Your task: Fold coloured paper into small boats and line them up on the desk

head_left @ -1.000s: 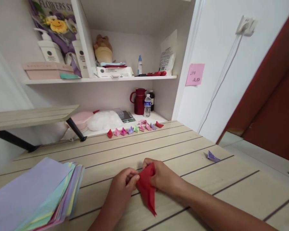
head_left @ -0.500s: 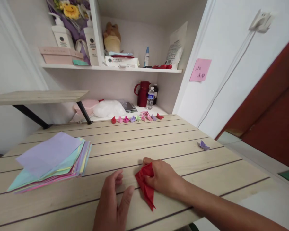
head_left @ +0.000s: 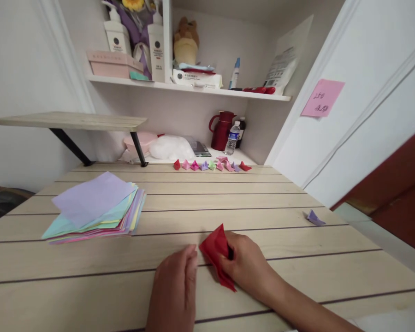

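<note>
My right hand (head_left: 247, 260) grips a folded piece of red paper (head_left: 215, 253) between thumb and fingers, just above the wooden tabletop. The paper is creased, with one pointed corner up and another pointing down toward me. Its far side is hidden behind my fingers. Close by on the left is my left hand (head_left: 174, 288), its thumb drawn in against the fingers and nothing visible in it. Its fingertips are near the red paper's left corner, with a small gap between.
A stack of coloured paper sheets (head_left: 100, 207) lies at left. Several small folded paper pieces (head_left: 204, 165) line the table's back edge, and a purple folded piece (head_left: 314, 218) sits at right. Behind stand a dark red jug (head_left: 223, 130), a water bottle (head_left: 232, 138) and a raised wooden shelf (head_left: 72, 121).
The red paper has been lifted and turned in my right hand. My left hand has moved closer to it, and its thumb has closed toward the fingers. The view has shifted.
</note>
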{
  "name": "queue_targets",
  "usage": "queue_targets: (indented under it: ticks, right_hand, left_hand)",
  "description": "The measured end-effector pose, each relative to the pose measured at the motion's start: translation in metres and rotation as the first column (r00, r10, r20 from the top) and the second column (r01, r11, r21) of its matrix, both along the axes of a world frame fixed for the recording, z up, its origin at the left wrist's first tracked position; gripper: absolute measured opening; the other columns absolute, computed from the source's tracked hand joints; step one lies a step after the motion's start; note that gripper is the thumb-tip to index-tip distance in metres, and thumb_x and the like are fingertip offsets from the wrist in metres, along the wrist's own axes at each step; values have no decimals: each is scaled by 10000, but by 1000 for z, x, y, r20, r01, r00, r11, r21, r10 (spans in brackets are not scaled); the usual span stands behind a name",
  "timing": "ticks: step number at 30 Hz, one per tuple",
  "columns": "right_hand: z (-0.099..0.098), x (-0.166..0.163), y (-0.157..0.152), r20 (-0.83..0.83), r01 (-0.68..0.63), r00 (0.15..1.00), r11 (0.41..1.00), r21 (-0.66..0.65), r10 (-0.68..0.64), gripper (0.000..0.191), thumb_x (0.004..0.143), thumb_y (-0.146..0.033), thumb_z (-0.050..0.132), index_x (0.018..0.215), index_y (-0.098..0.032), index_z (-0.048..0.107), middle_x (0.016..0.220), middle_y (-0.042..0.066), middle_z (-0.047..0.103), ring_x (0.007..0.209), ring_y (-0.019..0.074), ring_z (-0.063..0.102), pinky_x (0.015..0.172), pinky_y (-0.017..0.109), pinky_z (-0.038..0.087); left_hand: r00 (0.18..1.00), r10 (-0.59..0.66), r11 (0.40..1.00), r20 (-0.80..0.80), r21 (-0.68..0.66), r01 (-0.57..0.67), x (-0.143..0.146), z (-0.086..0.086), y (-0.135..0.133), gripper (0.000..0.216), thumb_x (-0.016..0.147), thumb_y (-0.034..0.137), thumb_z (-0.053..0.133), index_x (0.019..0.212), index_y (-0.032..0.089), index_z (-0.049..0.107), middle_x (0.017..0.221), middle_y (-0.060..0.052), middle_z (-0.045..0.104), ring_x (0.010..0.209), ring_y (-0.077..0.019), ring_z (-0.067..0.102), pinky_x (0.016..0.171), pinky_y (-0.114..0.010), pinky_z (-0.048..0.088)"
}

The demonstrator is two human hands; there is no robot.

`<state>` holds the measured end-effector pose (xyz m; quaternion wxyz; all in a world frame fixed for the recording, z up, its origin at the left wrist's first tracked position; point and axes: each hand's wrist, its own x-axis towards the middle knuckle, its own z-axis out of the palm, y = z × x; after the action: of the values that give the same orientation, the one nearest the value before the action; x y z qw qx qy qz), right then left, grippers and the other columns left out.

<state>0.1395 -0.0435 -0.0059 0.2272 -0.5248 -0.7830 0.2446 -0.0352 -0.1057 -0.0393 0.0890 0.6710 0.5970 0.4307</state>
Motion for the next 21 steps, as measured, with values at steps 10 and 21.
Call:
queue_targets:
  ticks: [10,21]
  right_hand:
    - [7,2,2,-549,-213,835,942,-258,39,106,742,-132,565,667,-144,638,651,-14,630,607,129,536,581,229,404]
    - [10,0,-1,-549,-210,832,961,-178,80,112,698,-81,660,653,-170,609,703,-19,563,656,129,524,603,235,411]
  left_hand:
    - [966,17,911,258,-403,92,-10,26,26,244,811,267,549,987,228,713,880,-30,772,816,-198,714,795,-339,535]
    - [950,-56,929,307,-333,163,-8,29,21,196,811,291,574,795,259,767,770,-1,765,717,-165,686,652,-247,516]
